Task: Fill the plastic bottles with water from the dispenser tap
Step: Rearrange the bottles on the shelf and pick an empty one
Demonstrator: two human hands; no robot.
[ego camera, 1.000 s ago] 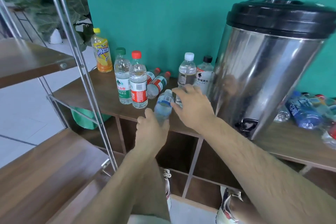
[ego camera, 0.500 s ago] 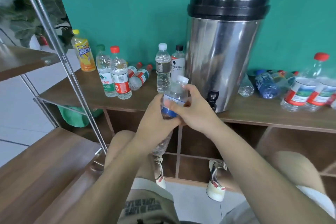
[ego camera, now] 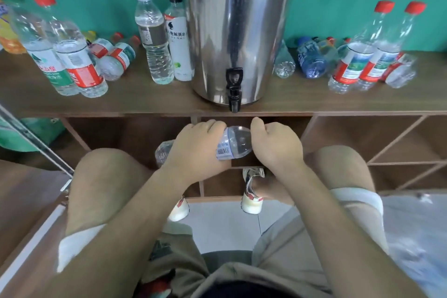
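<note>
The left hand [ego camera: 198, 150] is wrapped round the body of a small clear plastic bottle with a blue-and-white label [ego camera: 238, 140]. The right hand [ego camera: 275, 146] is curled tight over the bottle's neck end, so the cap is hidden and I cannot tell whether it is on or off.

Head view: the bottle lies almost on its side between the person's knees, base to the left and neck to the right. It is below the front edge of the brown wooden shelf [ego camera: 145, 101], under and just left of the black tap [ego camera: 233, 89] on the shiny steel dispenser drum [ego camera: 232, 19].

A second ago the left hand was lifting this bottle from among those on the shelf. Half a second ago it was upright at chest height with its white cap showing. It has since been lowered and tipped over, and the right hand has closed over the top. The person now faces the tap squarely.

This looks like the cap being unscrewed, so filling has not begun. The bottle must still be stood upright with its mouth under the spout. A tall clear red-capped bottle [ego camera: 72, 55] stands among others left of the drum.
</note>
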